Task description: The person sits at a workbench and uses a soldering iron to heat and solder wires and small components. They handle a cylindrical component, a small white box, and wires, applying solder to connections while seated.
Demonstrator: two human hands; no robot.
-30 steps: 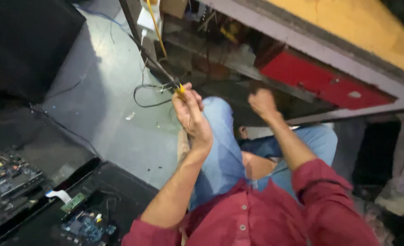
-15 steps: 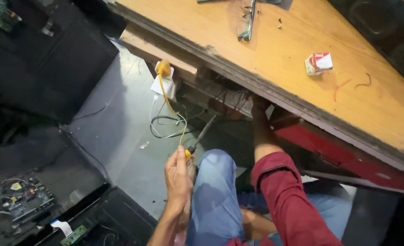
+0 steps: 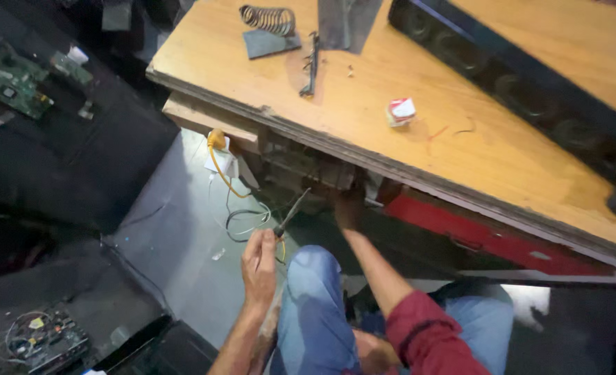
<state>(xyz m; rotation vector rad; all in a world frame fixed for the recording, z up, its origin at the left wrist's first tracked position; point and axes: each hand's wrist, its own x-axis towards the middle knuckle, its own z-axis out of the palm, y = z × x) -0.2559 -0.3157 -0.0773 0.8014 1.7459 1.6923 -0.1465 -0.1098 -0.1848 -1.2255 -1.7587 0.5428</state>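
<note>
The left hand (image 3: 259, 260) is raised above the left knee, forearm running up from the bottom edge, and its grip is closed around one thin tool (image 3: 290, 214) with a yellow and black handle; the dark shaft is slanted up and to the right from the grip, toward the underside of the table (image 3: 363, 132). The right hand (image 3: 349, 205), on a red-sleeved arm bent at the elbow, is stretched up under the table's front edge, just right of the tool's tip; whether its grip is shut on anything cannot be told, since the fingers are lost in shadow. Left of the left grip, one yellow cable (image 3: 217, 163) is seen hanging from the table's lower ledge, with loose dark wires coiled on the floor beneath it. Farther off, on the table top, one small red and white packet (image 3: 401, 111), one wire coil (image 3: 267, 18) and one long black speaker bar (image 3: 523, 83) are laid. Two circuit boards are seen far left, one near (image 3: 37, 340) and one far (image 3: 9, 80).
</note>
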